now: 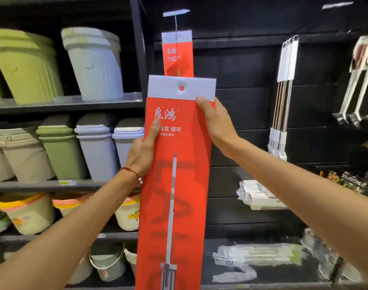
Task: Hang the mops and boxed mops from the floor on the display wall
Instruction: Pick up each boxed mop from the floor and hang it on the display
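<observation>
I hold a long red boxed mop (178, 185) upright in front of the black display wall (252, 105). My left hand (144, 149) grips its left edge, thumb on the front. My right hand (215, 122) grips its right edge just under the grey top flap, which has a round hang hole (181, 88). Directly above, a second red boxed mop (177, 55) hangs on a metal hook (176, 19) sticking out of the wall. The hole of the box I hold sits below that hook, not on it.
Shelves at the left hold green, grey and beige bins (91, 63) and small buckets (26, 214). White-handled mops (285, 91) hang on the wall to the right, with brushes (358, 84) at the far right. Wrapped packages (260, 258) hang lower on the wall.
</observation>
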The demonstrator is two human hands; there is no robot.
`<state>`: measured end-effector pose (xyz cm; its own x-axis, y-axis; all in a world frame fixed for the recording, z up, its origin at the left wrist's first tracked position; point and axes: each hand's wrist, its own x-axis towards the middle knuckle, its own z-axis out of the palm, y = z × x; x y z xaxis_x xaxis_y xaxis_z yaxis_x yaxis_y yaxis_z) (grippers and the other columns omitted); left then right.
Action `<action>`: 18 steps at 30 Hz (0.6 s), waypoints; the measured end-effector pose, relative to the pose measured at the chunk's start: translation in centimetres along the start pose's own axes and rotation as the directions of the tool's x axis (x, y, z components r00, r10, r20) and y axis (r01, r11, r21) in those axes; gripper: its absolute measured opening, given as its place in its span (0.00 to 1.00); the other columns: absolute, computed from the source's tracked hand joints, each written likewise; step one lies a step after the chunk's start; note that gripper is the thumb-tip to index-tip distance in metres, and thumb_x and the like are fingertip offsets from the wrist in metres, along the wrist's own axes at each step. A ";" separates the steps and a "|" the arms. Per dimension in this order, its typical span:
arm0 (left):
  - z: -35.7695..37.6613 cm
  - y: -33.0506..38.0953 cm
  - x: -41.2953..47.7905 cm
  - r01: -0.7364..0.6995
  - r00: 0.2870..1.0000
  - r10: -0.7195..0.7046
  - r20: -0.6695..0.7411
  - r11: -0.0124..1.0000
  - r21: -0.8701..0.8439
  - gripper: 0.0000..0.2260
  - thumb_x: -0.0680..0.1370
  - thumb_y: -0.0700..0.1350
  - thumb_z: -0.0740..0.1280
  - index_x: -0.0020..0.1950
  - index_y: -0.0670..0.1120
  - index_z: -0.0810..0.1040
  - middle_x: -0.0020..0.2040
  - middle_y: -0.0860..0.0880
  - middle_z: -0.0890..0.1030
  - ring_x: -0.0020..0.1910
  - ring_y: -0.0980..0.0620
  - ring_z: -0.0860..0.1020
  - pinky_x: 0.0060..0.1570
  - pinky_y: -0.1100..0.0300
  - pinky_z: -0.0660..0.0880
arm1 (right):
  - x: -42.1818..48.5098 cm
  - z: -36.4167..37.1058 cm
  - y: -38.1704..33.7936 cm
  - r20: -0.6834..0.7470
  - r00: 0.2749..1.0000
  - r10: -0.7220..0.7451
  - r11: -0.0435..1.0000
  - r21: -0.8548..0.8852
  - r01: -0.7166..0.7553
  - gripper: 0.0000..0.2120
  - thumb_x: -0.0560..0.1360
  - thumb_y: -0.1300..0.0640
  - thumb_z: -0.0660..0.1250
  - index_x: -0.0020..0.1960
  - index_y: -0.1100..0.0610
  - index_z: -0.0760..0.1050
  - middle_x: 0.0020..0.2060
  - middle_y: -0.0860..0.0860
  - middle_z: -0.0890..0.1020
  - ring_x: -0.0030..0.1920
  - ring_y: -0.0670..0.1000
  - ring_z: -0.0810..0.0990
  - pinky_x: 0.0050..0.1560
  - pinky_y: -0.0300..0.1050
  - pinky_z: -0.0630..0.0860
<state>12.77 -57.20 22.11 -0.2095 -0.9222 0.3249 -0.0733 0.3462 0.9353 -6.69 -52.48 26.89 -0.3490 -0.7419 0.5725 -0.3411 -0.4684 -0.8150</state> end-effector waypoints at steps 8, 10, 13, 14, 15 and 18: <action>2.7 4.0 9.1 -0.018 0.998 0.018 -0.064 1.000 -0.004 0.40 0.60 0.85 0.63 0.47 0.53 0.89 0.48 0.49 0.89 0.51 0.44 0.86 0.61 0.45 0.79 | 10.7 -1.4 -0.9 0.000 0.997 -0.081 0.996 -0.046 0.081 0.27 0.73 0.32 0.61 0.59 0.51 0.80 0.53 0.48 0.86 0.53 0.51 0.86 0.59 0.56 0.81; 3.0 4.3 11.9 -0.021 0.999 0.020 -0.040 0.999 -0.036 0.43 0.56 0.86 0.65 0.51 0.54 0.89 0.50 0.49 0.89 0.52 0.43 0.86 0.63 0.44 0.78 | 13.3 -1.2 -0.3 0.017 0.994 -0.104 0.993 -0.047 0.105 0.30 0.73 0.29 0.61 0.61 0.50 0.79 0.55 0.47 0.86 0.54 0.51 0.86 0.60 0.58 0.81; 3.3 4.8 16.2 -0.028 0.999 0.029 0.019 0.997 -0.075 0.44 0.56 0.84 0.67 0.55 0.51 0.88 0.52 0.48 0.89 0.53 0.43 0.87 0.62 0.45 0.78 | 16.8 -0.8 0.2 -0.021 0.988 -0.155 0.987 -0.054 0.153 0.25 0.80 0.33 0.60 0.61 0.53 0.77 0.55 0.48 0.85 0.55 0.50 0.84 0.59 0.53 0.80; 3.5 4.7 17.8 -0.037 0.998 0.041 0.047 0.996 -0.085 0.44 0.57 0.84 0.67 0.55 0.51 0.88 0.52 0.47 0.88 0.53 0.42 0.87 0.62 0.44 0.78 | 18.4 -0.6 0.7 -0.038 0.984 -0.173 0.984 -0.055 0.171 0.23 0.81 0.36 0.60 0.60 0.54 0.78 0.55 0.48 0.85 0.54 0.50 0.84 0.57 0.51 0.79; 3.7 4.6 19.3 -0.045 0.996 0.052 0.067 0.994 -0.104 0.43 0.57 0.83 0.68 0.56 0.51 0.88 0.53 0.46 0.88 0.54 0.41 0.86 0.63 0.44 0.78 | 20.1 -0.4 1.1 -0.052 0.981 -0.185 0.982 -0.050 0.183 0.21 0.82 0.38 0.61 0.59 0.54 0.78 0.54 0.48 0.85 0.54 0.50 0.84 0.56 0.50 0.79; 4.2 4.9 24.6 -0.047 0.995 0.059 0.081 0.988 -0.145 0.43 0.57 0.82 0.70 0.57 0.51 0.87 0.54 0.45 0.88 0.54 0.39 0.86 0.64 0.42 0.78 | 25.3 0.4 1.9 -0.094 0.978 -0.187 0.982 0.011 0.189 0.17 0.79 0.40 0.65 0.55 0.52 0.82 0.51 0.48 0.87 0.52 0.51 0.86 0.59 0.54 0.81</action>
<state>3.21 -77.44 34.11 -0.2920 -0.8831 0.3671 0.0787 0.3604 0.9295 -15.82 -72.36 39.75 -0.3594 -0.5929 0.7206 -0.3912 -0.6054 -0.6932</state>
